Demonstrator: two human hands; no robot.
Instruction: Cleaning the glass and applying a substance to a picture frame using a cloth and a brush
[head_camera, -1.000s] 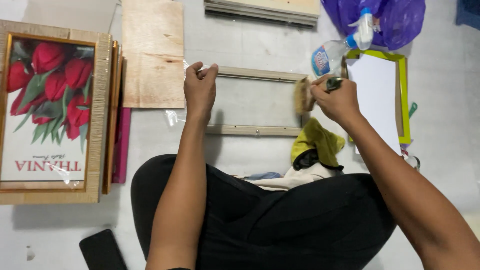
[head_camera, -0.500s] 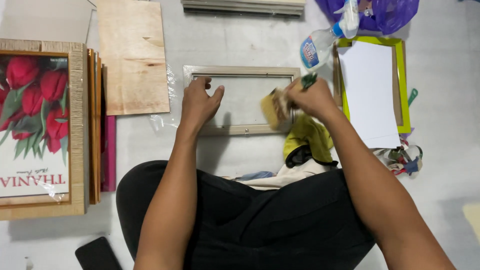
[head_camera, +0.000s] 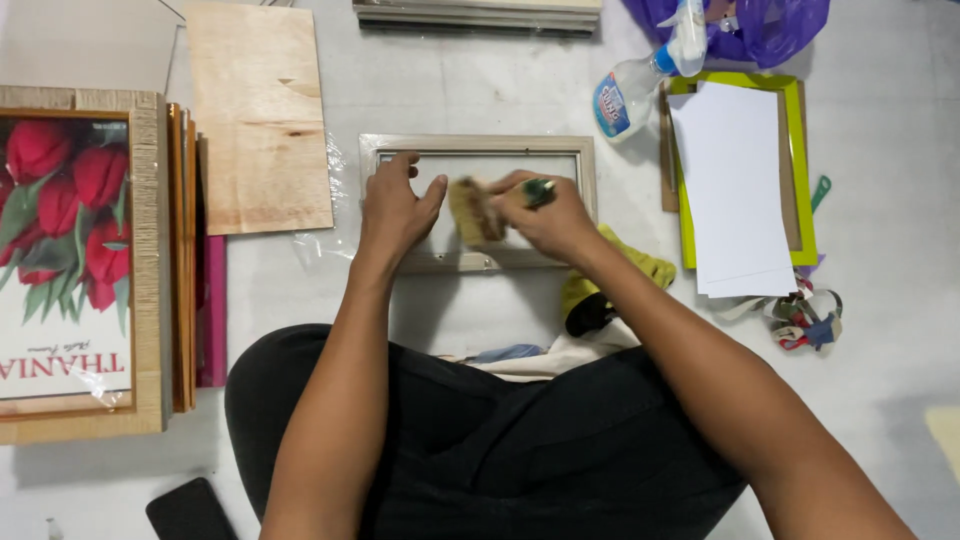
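A pale wooden picture frame (head_camera: 480, 145) lies flat on the grey floor in front of my crossed legs. My left hand (head_camera: 397, 205) rests on the frame's left part, fingers spread, pressing it down. My right hand (head_camera: 545, 215) grips a small brush (head_camera: 475, 210) with a green handle and tan bristles. The bristles touch the pane inside the frame, just right of my left thumb.
A plywood board (head_camera: 258, 115) lies left of the frame. Stacked framed pictures, the top one of red tulips (head_camera: 70, 260), sit far left. A spray bottle (head_camera: 640, 75), purple bag (head_camera: 760, 22), green frame (head_camera: 802, 160) under white sheets, yellow cloth (head_camera: 625, 275) and black phone (head_camera: 190, 510) lie around.
My right hand has brought the brush from the frame's right edge leftward onto the pane. The view shifted so the frame now sits nearer me. My left hand stays on the frame.
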